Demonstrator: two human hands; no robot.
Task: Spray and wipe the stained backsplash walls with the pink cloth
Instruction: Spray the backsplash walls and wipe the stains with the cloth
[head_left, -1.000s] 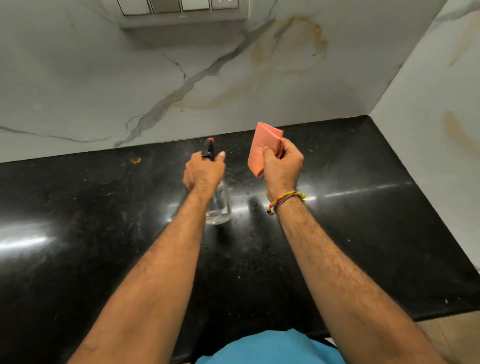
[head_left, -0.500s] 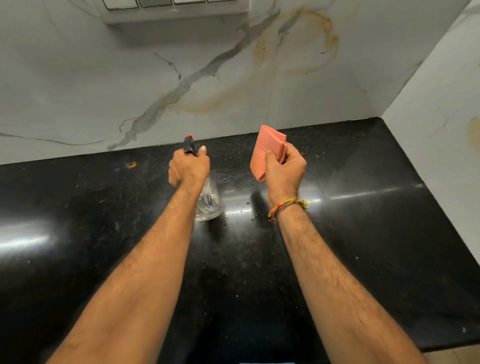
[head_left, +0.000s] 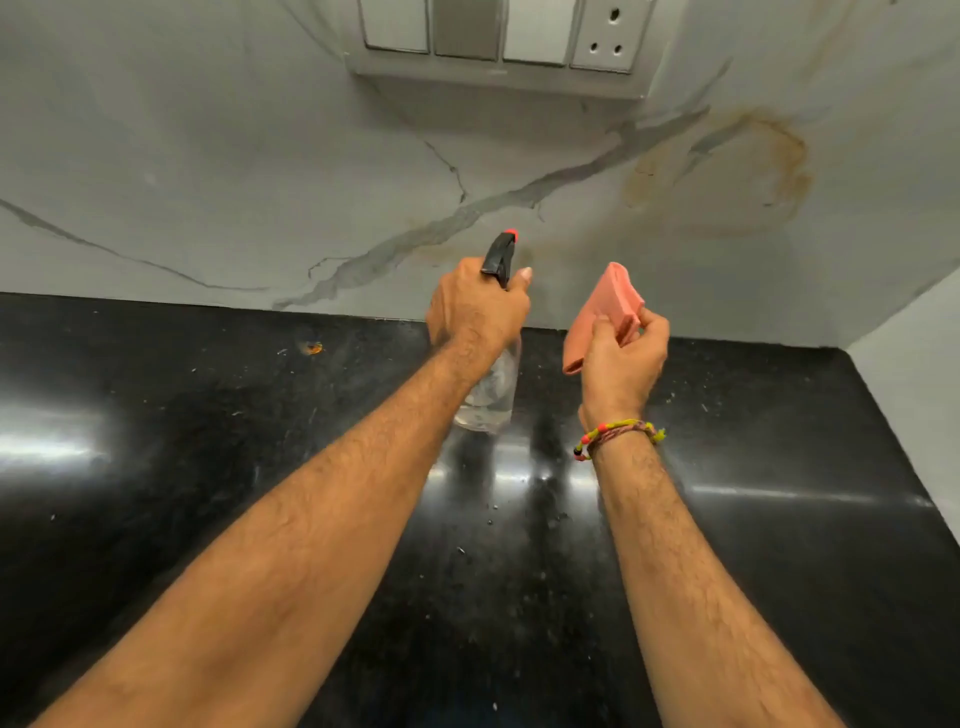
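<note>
Head view was the only one you had, looking down past both forearms at the far wall. Your left hand (head_left: 475, 314) was wrapped around the neck of the spray bottle (head_left: 488, 395), one finger forward by the trigger, the black nozzle with its red tip (head_left: 501, 252) aimed at the marble backsplash (head_left: 234, 171). The clear bottle hung above the black countertop (head_left: 208, 441); whether its base touched the stone could not be told. Your right hand (head_left: 621, 358), just right of the bottle, pinched the folded pink cloth (head_left: 602, 317) between thumb and fingers, held upright and apart from the wall.

Brown ring staining (head_left: 727, 176) sat up and to the right on the backsplash, below the switch plate (head_left: 498, 41), and a fainter smear (head_left: 452, 252) ran low, just beside the nozzle. The right side wall (head_left: 909, 374) showed only at the frame's edge.

To spray well, you probably needed to swing the nozzle right toward the ring, mist it evenly, and keep the spray away from the socket above. The cloth looked ready to follow, folded flat for firm passes.
</note>
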